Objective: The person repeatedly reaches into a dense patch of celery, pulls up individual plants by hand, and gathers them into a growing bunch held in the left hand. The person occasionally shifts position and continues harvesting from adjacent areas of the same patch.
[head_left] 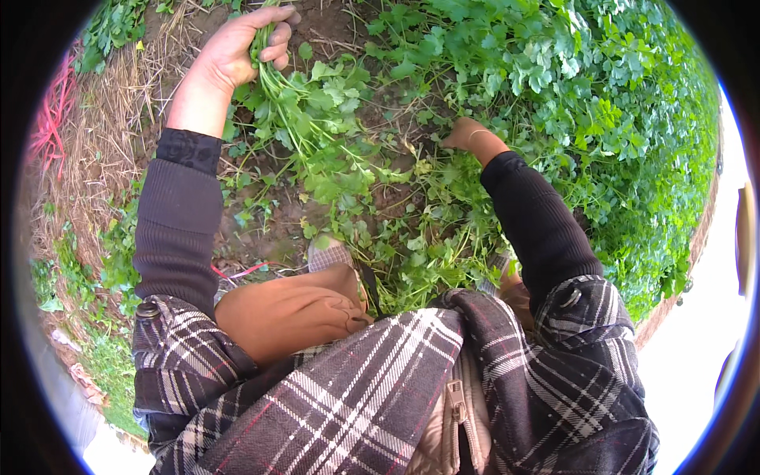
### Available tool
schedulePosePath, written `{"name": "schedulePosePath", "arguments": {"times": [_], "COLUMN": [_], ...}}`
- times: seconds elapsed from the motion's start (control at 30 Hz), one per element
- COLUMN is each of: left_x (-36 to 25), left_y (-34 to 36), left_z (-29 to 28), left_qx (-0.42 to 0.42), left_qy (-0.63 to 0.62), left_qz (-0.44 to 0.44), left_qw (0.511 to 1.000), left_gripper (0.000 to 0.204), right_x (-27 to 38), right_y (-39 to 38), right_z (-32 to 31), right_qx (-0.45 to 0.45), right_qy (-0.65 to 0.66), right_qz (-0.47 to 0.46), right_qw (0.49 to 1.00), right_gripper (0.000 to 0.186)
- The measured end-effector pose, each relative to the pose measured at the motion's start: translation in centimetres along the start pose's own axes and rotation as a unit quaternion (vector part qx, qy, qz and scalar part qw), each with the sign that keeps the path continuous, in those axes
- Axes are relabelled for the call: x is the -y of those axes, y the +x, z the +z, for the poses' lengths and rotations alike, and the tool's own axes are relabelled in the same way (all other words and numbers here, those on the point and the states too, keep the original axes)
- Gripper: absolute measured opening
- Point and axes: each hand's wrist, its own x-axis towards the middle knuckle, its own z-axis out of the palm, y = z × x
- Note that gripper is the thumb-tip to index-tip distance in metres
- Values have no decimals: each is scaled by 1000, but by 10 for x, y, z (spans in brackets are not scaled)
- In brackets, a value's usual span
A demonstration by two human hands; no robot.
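My left hand (252, 47), at the upper left, is closed round the stems of a bunch of coriander-like greens (321, 146). The stems run down from my fist, and the loose leaves hang toward my knees. Lower and to the right, my right hand (469, 134) reaches down among the growing green plants (514, 55) at the edge of the bed. Its fingers look curled in near the soil. Leaves and shadow partly hide them, so what they hold, if anything, cannot be made out.
Dense green plants fill the right side. Dry straw (119, 119) covers the ground at the left, with red plastic strands (51, 119) on it. A red strip (253, 270) lies beside my bent, brown-trousered knee (293, 305). My shoe (328, 253) stands on bare soil among low plants.
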Motion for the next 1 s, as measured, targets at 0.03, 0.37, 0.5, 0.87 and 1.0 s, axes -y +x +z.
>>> {"name": "schedulePosePath", "arguments": {"times": [0.03,0.37,0.5,0.87,1.0], "left_x": [1,-1,2,14,12], "left_y": [1,2,0,2,1], "left_z": [2,19,33,35,48], "left_qx": [-8,-2,-23,-22,-32], "left_qy": [10,31,41,21,27], "left_qz": [5,-11,6,-31,-31], "left_qw": [1000,999,999,999,999], "left_gripper": [19,21,19,21,20], "right_x": [-1,18,-10,-39,-83], "right_y": [-3,-37,-34,-94,-114], "right_z": [-1,-11,0,21,-16], "right_qx": [2,-41,-66,-174,-79], "right_qy": [-14,3,33,113,429], "right_qz": [35,47,-2,2,-198], "right_qw": [999,998,997,978,878], "right_gripper": [30,26,28,36,44]}}
